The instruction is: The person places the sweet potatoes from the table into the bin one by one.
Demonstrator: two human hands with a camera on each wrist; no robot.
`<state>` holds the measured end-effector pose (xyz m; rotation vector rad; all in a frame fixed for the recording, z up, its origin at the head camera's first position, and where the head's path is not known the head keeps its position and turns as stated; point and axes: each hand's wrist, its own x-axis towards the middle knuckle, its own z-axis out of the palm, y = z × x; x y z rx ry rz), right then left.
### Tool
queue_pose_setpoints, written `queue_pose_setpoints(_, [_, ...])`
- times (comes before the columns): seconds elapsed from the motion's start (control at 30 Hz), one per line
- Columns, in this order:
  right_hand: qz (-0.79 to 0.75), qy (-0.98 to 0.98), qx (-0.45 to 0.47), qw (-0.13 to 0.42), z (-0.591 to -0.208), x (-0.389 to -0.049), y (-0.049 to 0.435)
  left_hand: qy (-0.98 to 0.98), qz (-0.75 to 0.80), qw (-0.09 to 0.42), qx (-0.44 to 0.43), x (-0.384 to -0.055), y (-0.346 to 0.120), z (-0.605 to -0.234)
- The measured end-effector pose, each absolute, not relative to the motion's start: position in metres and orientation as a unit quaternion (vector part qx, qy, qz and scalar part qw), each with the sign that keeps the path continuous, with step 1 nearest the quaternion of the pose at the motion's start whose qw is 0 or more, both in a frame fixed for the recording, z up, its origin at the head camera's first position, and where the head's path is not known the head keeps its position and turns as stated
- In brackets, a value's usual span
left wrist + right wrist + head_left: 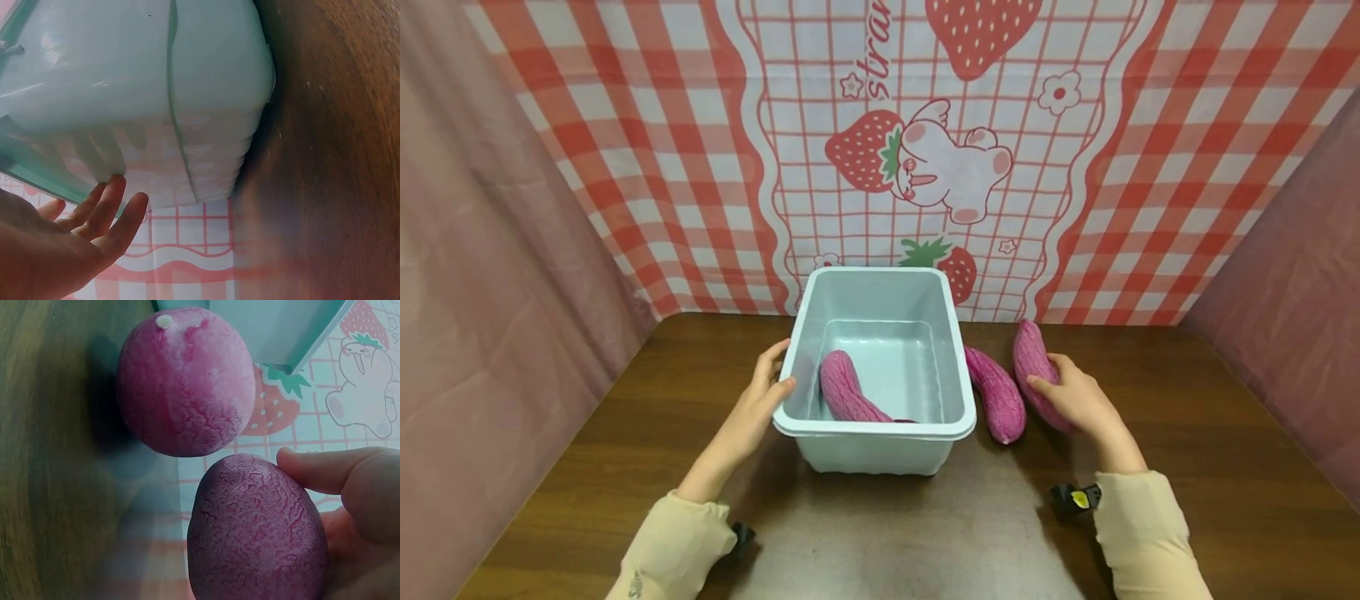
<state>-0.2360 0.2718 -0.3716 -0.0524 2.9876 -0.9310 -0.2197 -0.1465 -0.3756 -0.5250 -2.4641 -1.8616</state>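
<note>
A pale blue-green plastic bin (880, 454) stands in the middle of the table. My left hand (756, 400) is at its left side, thumb over the rim and fingers (112, 206) along the outer wall. Inside the bin lies one wrinkled purple sweet potato (847, 390), its near end partly hidden by the front rim. To the right, my right hand (1078, 398) grips another purple sweet potato (1033, 354) between thumb and fingers; it appears close up in the right wrist view (256, 531). Between that one and the bin rests a third sweet potato (1000, 402).
Behind the wooden table (850, 533) hangs a red-and-white checked cloth (677, 150) with strawberry prints. Pinkish curtains (512, 250) close off the left and right sides. Each wrist carries a small black device (1075, 500).
</note>
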Motion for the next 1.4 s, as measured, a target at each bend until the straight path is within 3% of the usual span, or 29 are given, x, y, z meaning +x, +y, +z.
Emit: queue_pose_setpoints(1.4, [-0.337, 0.939, -0.003, -0.066, -0.352, -0.226, 0.256, -0.786, -0.594, 0.012, -0.170, -0.219, -0.146, -0.377])
